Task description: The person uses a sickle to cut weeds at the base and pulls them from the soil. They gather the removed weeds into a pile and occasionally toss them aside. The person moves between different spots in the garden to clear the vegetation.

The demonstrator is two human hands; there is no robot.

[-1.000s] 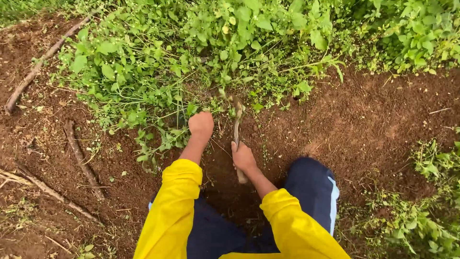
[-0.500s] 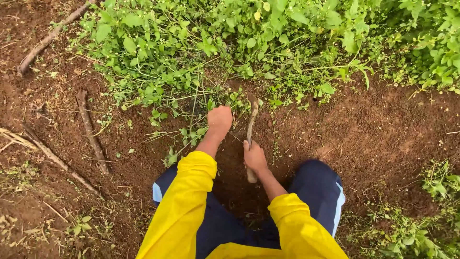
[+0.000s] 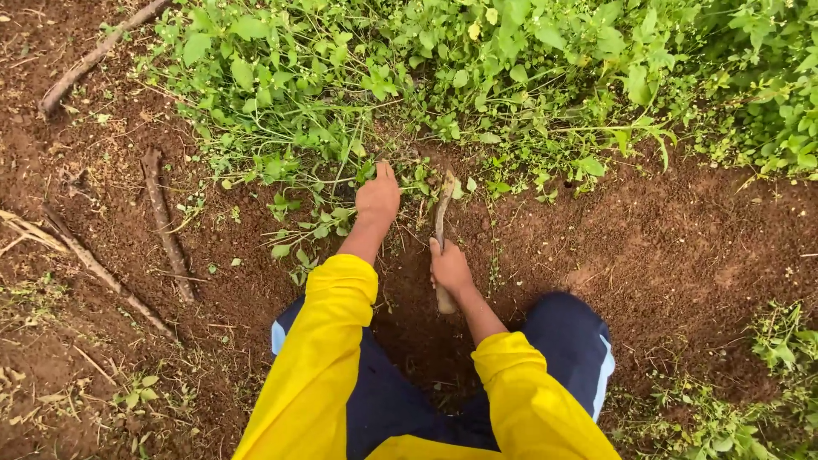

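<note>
Right hand [image 3: 449, 268] is wrapped tight around the wooden handle of a small digging tool [image 3: 441, 230], whose soil-caked blade reaches forward and meets the ground at the edge of the weeds [image 3: 409, 94]. Left hand [image 3: 377, 198] lies flat with fingers stretched out, pressing among the low green stems just left of the blade; it grips nothing that can be seen. Both arms wear yellow sleeves [image 3: 324, 341], and dark trousers [image 3: 567, 341] show at the knees. Bare reddish soil [image 3: 682, 247] spreads to the right, and dry sticks [image 3: 166, 226] lie well apart on the left.
</note>
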